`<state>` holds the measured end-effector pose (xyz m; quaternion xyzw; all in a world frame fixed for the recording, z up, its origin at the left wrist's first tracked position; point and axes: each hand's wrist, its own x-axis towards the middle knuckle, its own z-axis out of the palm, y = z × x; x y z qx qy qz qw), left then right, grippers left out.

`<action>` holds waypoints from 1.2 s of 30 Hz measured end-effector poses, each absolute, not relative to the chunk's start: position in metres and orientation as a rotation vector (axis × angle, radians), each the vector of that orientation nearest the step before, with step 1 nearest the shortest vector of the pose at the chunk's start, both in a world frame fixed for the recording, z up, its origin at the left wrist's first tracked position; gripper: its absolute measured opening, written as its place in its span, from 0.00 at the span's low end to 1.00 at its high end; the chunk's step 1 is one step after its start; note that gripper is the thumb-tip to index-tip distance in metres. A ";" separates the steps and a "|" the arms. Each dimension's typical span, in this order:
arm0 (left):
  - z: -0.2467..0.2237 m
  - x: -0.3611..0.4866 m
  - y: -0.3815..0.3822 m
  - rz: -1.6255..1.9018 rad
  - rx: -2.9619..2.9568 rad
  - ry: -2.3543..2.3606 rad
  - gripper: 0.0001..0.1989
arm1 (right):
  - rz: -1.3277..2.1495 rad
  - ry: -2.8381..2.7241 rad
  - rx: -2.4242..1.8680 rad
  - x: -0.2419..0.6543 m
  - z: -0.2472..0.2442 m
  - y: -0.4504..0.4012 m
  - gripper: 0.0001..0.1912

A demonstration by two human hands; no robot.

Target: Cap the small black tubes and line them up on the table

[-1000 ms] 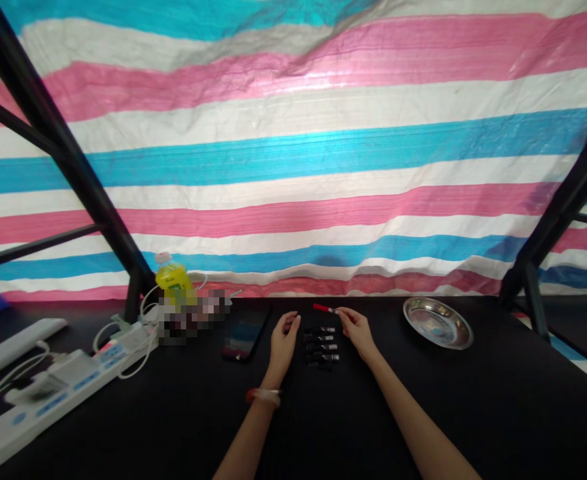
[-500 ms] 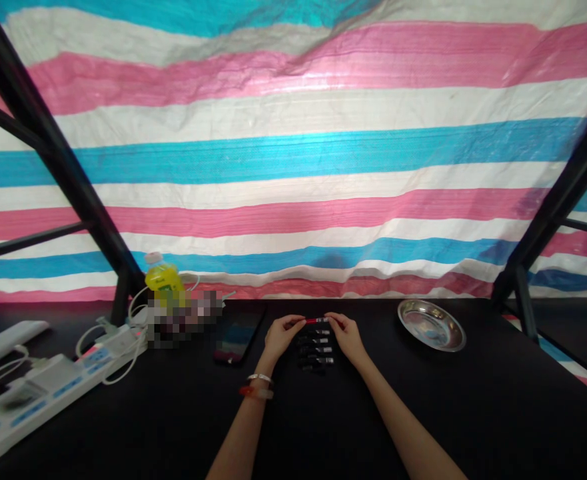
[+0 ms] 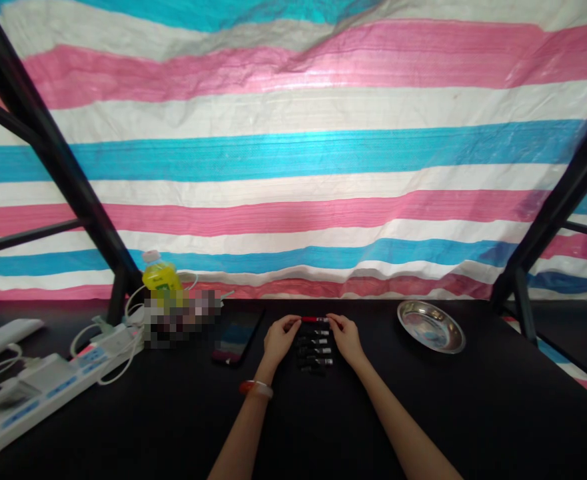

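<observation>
A short red marker point(image 3: 315, 319) lies crosswise at the top of a row on the black table. My left hand point(image 3: 279, 340) pinches its left end between thumb and fingers. At the marker's right end, near a whitish printed band, the fingertips of my right hand point(image 3: 346, 341) are closed. Just below it, between my two hands, several black markers point(image 3: 314, 343) are lined up parallel, one under another. The lowest dark piece is hard to make out against the table. A red and pale bracelet point(image 3: 256, 389) circles my left wrist.
A shiny metal dish point(image 3: 432, 327) sits at the right. To the left lie a dark phone point(image 3: 237, 337), a yellow bottle point(image 3: 162, 279) and a white power strip point(image 3: 48, 400) with plugs and cables. Black frame legs flank the table; a striped sheet point(image 3: 293, 160) hangs behind.
My left fingertips have shifted slightly left, so more of the red marker shows between my hands. The black markers keep their places.
</observation>
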<state>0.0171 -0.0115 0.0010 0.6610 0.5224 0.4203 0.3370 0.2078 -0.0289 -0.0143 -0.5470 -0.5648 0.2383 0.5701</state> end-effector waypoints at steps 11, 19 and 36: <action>0.012 0.020 -0.021 1.097 1.781 1.447 0.16 | 0.525 -1.416 -1.331 0.206 -0.016 -0.026 0.13; 0.009 0.020 -0.022 1.123 1.798 1.410 0.15 | 0.569 -1.358 -1.338 0.207 -0.019 -0.023 0.14; 0.034 0.036 -0.050 1.323 2.327 1.443 0.15 | 0.469 -1.276 -1.222 0.200 0.014 -0.053 0.14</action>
